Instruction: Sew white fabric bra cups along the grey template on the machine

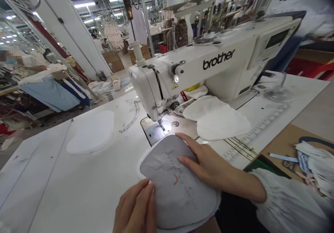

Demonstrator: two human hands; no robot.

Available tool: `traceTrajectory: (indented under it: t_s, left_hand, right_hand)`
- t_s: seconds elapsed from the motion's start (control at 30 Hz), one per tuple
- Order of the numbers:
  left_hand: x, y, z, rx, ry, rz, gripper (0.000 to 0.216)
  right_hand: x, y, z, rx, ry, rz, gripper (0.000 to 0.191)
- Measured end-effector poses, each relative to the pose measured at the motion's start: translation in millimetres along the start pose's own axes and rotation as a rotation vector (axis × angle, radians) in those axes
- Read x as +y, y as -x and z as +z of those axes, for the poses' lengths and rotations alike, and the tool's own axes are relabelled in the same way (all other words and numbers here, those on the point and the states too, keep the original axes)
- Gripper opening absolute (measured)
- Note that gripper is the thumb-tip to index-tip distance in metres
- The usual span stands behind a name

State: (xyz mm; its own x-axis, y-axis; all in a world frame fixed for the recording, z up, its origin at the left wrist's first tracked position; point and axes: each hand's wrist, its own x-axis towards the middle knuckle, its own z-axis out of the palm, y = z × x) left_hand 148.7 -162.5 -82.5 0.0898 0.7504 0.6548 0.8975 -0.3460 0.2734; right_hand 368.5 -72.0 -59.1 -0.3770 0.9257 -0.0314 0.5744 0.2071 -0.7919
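Note:
A grey pattern template (167,194) with handwriting and a small red curved mark lies over white fabric (140,161), whose edge shows around it. My left hand (137,205) pinches the left edge of this stack, thumb and fingers together. My right hand (206,160) lies across the upper right of the template, fingers spread along its edge and thumb on its face. Both hands are just in front of the sewing machine's presser foot (162,124), and the stack's top edge is close to the needle plate (153,132) without being under the foot.
The white sewing machine (193,66) stands across the table (78,187). White cut pieces lie at left (92,132) and beside the machine bed at right (219,118). A cardboard surface (281,146) with fabric scraps is at the right. Another person (28,61) sits far left.

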Motion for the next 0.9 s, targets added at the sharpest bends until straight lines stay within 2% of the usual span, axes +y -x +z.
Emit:
traceTrajectory:
  t_s: [0.13,0.2,0.3,0.43,0.5,0.63,0.9]
  left_hand:
    - [20.6,-40.5,25.0,-0.161,-0.015,0.171,0.034]
    - [24.9,-51.0,40.4,-0.227,-0.026,0.182,0.041]
    - [19.6,-51.3,56.3,-0.324,-0.015,0.146,0.056]
    - [6.0,-42.4,62.0,-0.434,-0.005,0.159,0.068]
    - [4.7,-39.4,63.7,-0.426,-0.013,0.128,0.067]
    - [11.9,-36.1,70.5,-0.319,-0.009,0.002,0.062]
    - [14.0,-33.8,79.0,-0.265,0.001,0.018,0.061]
  right_hand:
    - [3.3,-0.4,3.2,0.003,-0.024,-0.025,0.059]
    - [5.7,-1.0,4.9,0.002,-0.03,-0.038,0.059]
    - [6.7,-2.6,4.1,-0.032,-0.042,-0.023,0.059]
    - [2.3,-2.9,-6.8,-0.082,-0.117,0.035,0.06]
    - [1.0,-0.1,-15.2,-0.118,-0.182,0.061,0.06]
    - [3.7,12.7,-31.6,-0.171,-0.256,0.02,0.052]
    - [10.8,29.9,-45.0,-0.129,-0.17,0.003,0.038]
